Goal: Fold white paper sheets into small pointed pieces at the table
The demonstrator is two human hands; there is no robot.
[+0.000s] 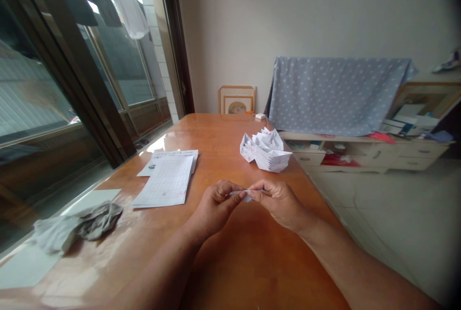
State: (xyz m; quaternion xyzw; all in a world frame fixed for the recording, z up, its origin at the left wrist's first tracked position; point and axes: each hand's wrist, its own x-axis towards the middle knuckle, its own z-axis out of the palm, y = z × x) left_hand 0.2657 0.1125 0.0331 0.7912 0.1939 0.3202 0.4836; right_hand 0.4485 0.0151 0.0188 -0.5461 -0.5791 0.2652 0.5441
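Observation:
Between my two hands, above the near part of the wooden table, is a small piece of folded white paper (248, 199), mostly covered by fingers. My left hand (219, 206) pinches its left end between thumb and forefinger. On the other end, my right hand (277, 202) pinches with thumb and fingers, the tips of both hands nearly touching. Just beyond my right hand sit nested folded paper shapes (266, 151), like stacked paper boats with pointed tips. To the left of my left hand lies a stack of lined paper sheets (165, 182), with handwritten sheets partly under it.
Grey cloths (97, 221) lie on the left of the glossy table (216, 142). A small white box (260, 116) stands at the far edge. Beyond are a framed picture (237, 103), a dotted blue cloth (334, 93) and a low white cabinet (374, 154). Glass doors are at left.

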